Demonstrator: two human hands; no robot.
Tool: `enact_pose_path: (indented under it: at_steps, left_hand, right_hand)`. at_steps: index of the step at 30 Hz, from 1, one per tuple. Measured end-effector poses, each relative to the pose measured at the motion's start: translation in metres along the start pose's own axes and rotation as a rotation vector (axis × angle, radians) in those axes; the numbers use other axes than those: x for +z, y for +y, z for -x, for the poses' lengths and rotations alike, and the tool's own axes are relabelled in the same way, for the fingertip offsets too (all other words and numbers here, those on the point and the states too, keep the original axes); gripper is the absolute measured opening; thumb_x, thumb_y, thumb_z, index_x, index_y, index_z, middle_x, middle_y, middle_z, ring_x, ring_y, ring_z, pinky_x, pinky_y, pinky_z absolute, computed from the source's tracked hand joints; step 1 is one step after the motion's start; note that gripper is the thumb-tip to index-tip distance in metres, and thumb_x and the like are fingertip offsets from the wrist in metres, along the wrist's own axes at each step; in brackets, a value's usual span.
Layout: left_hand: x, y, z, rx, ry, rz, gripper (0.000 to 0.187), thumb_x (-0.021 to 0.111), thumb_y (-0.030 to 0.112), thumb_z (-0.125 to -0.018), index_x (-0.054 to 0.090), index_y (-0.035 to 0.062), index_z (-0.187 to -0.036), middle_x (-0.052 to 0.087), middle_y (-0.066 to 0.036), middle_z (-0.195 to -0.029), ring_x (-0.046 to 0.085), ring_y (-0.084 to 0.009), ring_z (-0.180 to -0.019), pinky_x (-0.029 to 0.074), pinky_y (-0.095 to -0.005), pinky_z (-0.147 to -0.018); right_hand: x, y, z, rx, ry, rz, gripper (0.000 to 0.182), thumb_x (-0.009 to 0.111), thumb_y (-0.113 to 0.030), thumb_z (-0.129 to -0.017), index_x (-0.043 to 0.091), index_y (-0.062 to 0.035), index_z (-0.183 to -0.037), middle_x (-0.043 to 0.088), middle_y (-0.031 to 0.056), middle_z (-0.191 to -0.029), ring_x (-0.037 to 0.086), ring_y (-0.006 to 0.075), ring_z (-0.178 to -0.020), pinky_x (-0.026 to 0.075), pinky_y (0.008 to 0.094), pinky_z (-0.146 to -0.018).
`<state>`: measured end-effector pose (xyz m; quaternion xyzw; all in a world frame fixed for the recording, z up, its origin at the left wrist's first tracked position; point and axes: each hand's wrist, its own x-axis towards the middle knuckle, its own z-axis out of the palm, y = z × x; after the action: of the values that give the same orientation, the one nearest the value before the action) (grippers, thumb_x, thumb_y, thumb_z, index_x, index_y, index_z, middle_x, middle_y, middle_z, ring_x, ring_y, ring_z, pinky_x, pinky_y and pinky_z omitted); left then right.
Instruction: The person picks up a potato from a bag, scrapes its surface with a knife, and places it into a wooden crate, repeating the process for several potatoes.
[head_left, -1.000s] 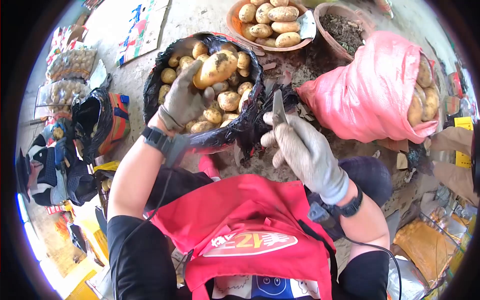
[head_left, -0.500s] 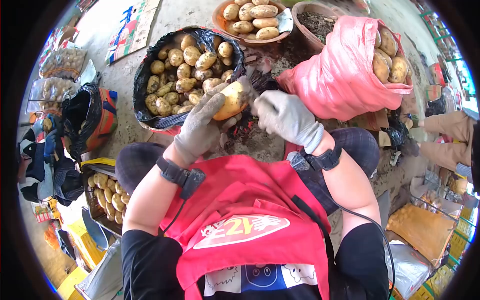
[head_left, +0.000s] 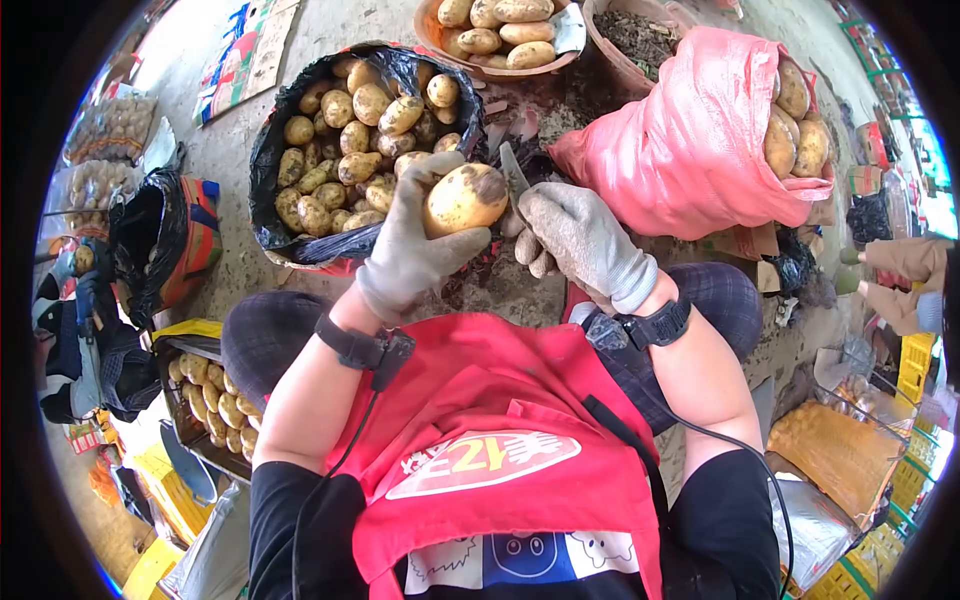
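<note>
My left hand (head_left: pixel 415 240), in a grey work glove, is wrapped round a large potato (head_left: pixel 464 203) with a dark dirty patch on its upper end. In my gloved right hand (head_left: pixel 585 240) is a small knife (head_left: pixel 514 178), its blade pointing up beside the potato. The knife's handle is hidden in the curled fingers. Just beyond my left hand stands a bag lined with black plastic (head_left: pixel 262 165), filled with dirt-specked potatoes (head_left: pixel 372 140).
A pink sack (head_left: pixel 665 130) of potatoes leans at the right. Behind are a basin (head_left: pixel 428 38) of potatoes and a tub of dark scraps (head_left: pixel 632 45). A box of potatoes (head_left: pixel 215 400) stands by my left knee. At the far right, a person's legs (head_left: pixel 905 280) show.
The potato has been turned so that its dark end faces up and right. My right hand has drawn slightly lower and the knife blade now shows clearly beside the potato.
</note>
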<state>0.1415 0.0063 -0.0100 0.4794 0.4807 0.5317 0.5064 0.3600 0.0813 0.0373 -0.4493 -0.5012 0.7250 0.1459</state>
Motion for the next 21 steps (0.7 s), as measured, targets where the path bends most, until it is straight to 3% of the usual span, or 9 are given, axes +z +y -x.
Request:
enact_pose_path:
  at_steps: [1, 5, 12, 14, 16, 17, 18, 19, 21]
  left_hand:
    - [0.005, 0.001, 0.001, -0.011, 0.028, -0.099, 0.078, 0.081, -0.004, -0.081, 0.042, 0.0039, -0.148, 0.056, -0.008, -0.135, 0.056, -0.0182, -0.125, 0.046, -0.0353, -0.110]
    - [-0.003, -0.014, 0.001, 0.143, 0.030, -0.451, 0.073, 0.082, -0.001, -0.084, 0.044, 0.0055, -0.146, 0.054, -0.010, -0.136, 0.055, -0.0194, -0.126, 0.045, -0.0358, -0.111]
    - [-0.002, -0.021, 0.001, 0.179, 0.026, -0.398, 0.074, 0.081, -0.003, -0.085, 0.041, 0.0073, -0.146, 0.052, -0.008, -0.136, 0.055, -0.0191, -0.125, 0.046, -0.0360, -0.109]
    - [0.006, -0.011, 0.003, -0.012, -0.011, -0.077, 0.074, 0.080, -0.004, -0.086, 0.039, 0.0076, -0.147, 0.053, -0.008, -0.135, 0.055, -0.0193, -0.124, 0.047, -0.0358, -0.108]
    - [0.007, -0.012, 0.004, 0.093, -0.026, -0.199, 0.076, 0.078, -0.009, -0.086, 0.038, 0.0086, -0.148, 0.056, -0.009, -0.131, 0.055, -0.0189, -0.123, 0.047, -0.0365, -0.108]
    - [0.006, -0.016, 0.005, 0.074, -0.023, -0.187, 0.067, 0.076, 0.000, -0.091, 0.041, 0.0095, -0.148, 0.058, -0.009, -0.132, 0.057, -0.0196, -0.122, 0.047, -0.0380, -0.109]
    - [0.006, -0.024, 0.006, 0.077, -0.021, -0.170, 0.060, 0.075, 0.010, -0.096, 0.044, 0.0105, -0.147, 0.060, -0.009, -0.132, 0.059, -0.0203, -0.122, 0.048, -0.0395, -0.110]
    - [0.005, -0.046, 0.002, 0.048, -0.026, -0.092, 0.064, 0.076, 0.006, -0.093, 0.043, 0.0087, -0.148, 0.060, -0.010, -0.131, 0.060, -0.0216, -0.121, 0.050, -0.0394, -0.108]
    - [0.003, -0.088, -0.006, -0.010, -0.030, 0.065, 0.073, 0.077, -0.003, -0.086, 0.041, 0.0051, -0.149, 0.061, -0.013, -0.130, 0.062, -0.0243, -0.119, 0.053, -0.0392, -0.104]
  right_hand:
    - [0.001, 0.002, -0.002, -0.097, -0.010, 0.106, 0.039, 0.053, -0.034, -0.109, 0.068, -0.0014, -0.094, 0.069, 0.0053, -0.074, 0.063, 0.0118, -0.059, 0.052, 0.0284, -0.055]
    - [-0.002, 0.004, -0.005, -0.252, -0.007, 0.431, 0.034, 0.056, -0.030, -0.108, 0.068, -0.0019, -0.094, 0.069, 0.0065, -0.074, 0.066, 0.0128, -0.061, 0.051, 0.0305, -0.055]
    - [0.002, 0.013, -0.009, -0.456, 0.028, 0.587, 0.030, 0.056, -0.027, -0.108, 0.068, -0.0016, -0.095, 0.068, 0.0061, -0.074, 0.064, 0.0113, -0.059, 0.050, 0.0284, -0.054]
    - [0.005, 0.011, -0.006, -0.399, 0.011, 0.559, 0.030, 0.056, -0.027, -0.107, 0.067, -0.0016, -0.095, 0.067, 0.0053, -0.074, 0.063, 0.0106, -0.059, 0.050, 0.0281, -0.054]
    - [0.002, 0.012, -0.005, -0.412, -0.033, 0.552, 0.030, 0.056, -0.028, -0.107, 0.066, -0.0022, -0.095, 0.065, 0.0027, -0.076, 0.061, 0.0087, -0.062, 0.050, 0.0272, -0.056]
    - [-0.001, 0.018, -0.007, -0.495, -0.024, 0.624, 0.027, 0.057, -0.026, -0.107, 0.066, -0.0035, -0.095, 0.066, 0.0016, -0.079, 0.061, 0.0083, -0.065, 0.051, 0.0265, -0.057]
    - [0.002, 0.015, -0.004, -0.362, -0.017, 0.513, 0.026, 0.059, -0.026, -0.107, 0.066, -0.0044, -0.095, 0.067, 0.0011, -0.082, 0.063, 0.0083, -0.067, 0.052, 0.0262, -0.058]
    - [0.009, 0.008, 0.001, -0.307, 0.010, 0.317, 0.035, 0.056, -0.033, -0.108, 0.063, -0.0066, -0.087, 0.064, 0.0066, -0.072, 0.064, 0.0201, -0.059, 0.051, 0.0360, -0.056]
    - [0.002, 0.009, -0.003, -0.199, 0.040, 0.099, 0.035, 0.052, -0.036, -0.111, 0.062, -0.0053, -0.097, 0.066, 0.0053, -0.078, 0.063, 0.0133, -0.061, 0.052, 0.0301, -0.055]
